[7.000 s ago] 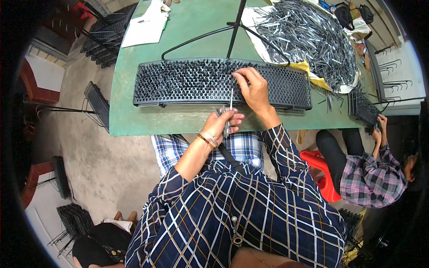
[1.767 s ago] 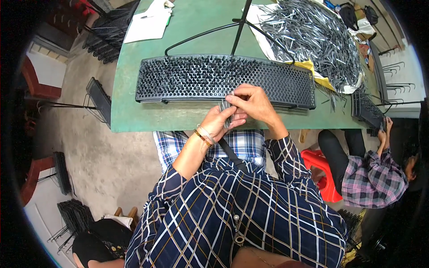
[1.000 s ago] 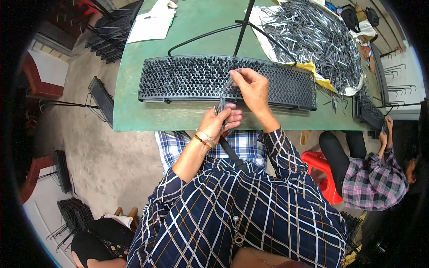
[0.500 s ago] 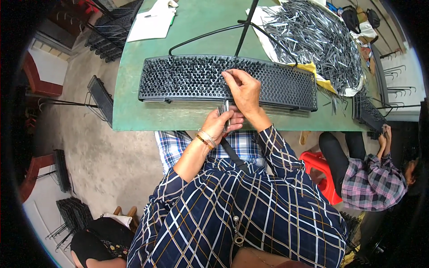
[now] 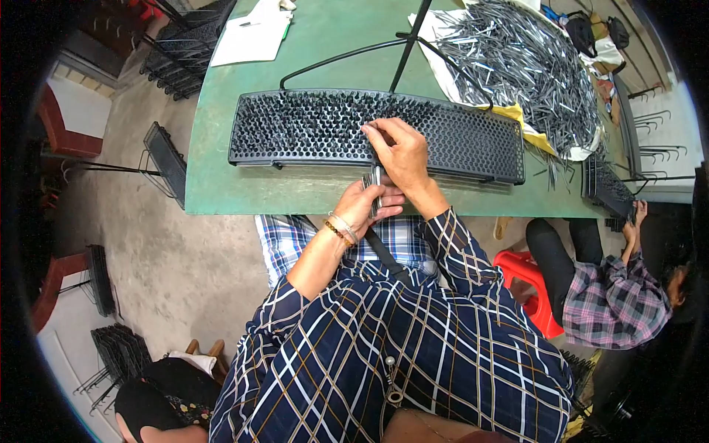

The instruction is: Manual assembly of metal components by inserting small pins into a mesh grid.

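1. Head view: our left hand [image 5: 357,204] grasps a bundle of thin strips [image 5: 377,179] just short of the black perforated rack [image 5: 314,133].
2. That rack lies on the green table [image 5: 221,188] beyond this hand, long axis running left to right.
3. Our right hand [image 5: 403,153], the nearer, is over it, fingertips together; we cannot tell whether they pinch anything.

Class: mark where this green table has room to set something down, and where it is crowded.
Bare: green tabletop between the white paper and black rod; also left of the black panel. Crowded: upper right, under the strip heap.
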### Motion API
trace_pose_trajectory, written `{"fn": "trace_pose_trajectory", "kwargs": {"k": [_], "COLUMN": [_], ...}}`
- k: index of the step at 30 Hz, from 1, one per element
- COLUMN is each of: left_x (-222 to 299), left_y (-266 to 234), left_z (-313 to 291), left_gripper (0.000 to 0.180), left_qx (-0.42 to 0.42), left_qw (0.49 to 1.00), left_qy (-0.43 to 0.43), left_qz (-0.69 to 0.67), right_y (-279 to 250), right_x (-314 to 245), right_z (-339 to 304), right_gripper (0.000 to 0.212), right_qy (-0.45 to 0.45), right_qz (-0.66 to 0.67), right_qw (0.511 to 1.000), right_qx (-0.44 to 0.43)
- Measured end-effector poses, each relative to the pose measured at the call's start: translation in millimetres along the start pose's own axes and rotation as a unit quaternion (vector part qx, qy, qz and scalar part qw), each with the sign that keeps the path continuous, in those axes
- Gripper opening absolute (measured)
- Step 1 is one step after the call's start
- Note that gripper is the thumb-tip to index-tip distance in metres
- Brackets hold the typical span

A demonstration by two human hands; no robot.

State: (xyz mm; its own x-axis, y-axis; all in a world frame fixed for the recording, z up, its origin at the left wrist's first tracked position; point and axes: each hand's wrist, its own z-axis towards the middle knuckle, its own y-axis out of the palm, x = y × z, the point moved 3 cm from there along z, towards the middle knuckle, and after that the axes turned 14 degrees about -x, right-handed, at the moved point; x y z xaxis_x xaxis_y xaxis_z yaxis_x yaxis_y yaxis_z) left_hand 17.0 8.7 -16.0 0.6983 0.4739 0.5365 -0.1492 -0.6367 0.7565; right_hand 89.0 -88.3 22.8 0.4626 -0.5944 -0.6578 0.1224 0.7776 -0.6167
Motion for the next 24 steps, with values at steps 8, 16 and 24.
{"fn": "trace_pose_trajectory", "kwargs": {"k": [8, 16, 24], "left_x": [-1.3, -5.9, -3.9], "left_y": [-1.8, -7.3, -4.3], "left_z": [0.8, 3.8, 3.0], "left_gripper": [0.021, 0.020, 0.021], "left_qx": [-0.014, -0.020, -0.018], "left_qw": [1.000, 1.000, 1.000], "left_qy": [0.002, 0.004, 0.001], "left_qz": [-0.005, -0.007, -0.005], "right_y": [-2.8, -0.6, 0.6], "right_x": [-2.2, -6.5, -3.0], "right_z": [-0.3, -1.4, 0.2], "right_gripper": [0.015, 0.015, 0.015], "right_qy": [0.050, -0.089, -0.060], "right_qz": [0.066, -0.051, -0.026], "right_qw": [0.996, 0.994, 0.997], "right_qx": [-0.026, -0.026, -0.048]}}
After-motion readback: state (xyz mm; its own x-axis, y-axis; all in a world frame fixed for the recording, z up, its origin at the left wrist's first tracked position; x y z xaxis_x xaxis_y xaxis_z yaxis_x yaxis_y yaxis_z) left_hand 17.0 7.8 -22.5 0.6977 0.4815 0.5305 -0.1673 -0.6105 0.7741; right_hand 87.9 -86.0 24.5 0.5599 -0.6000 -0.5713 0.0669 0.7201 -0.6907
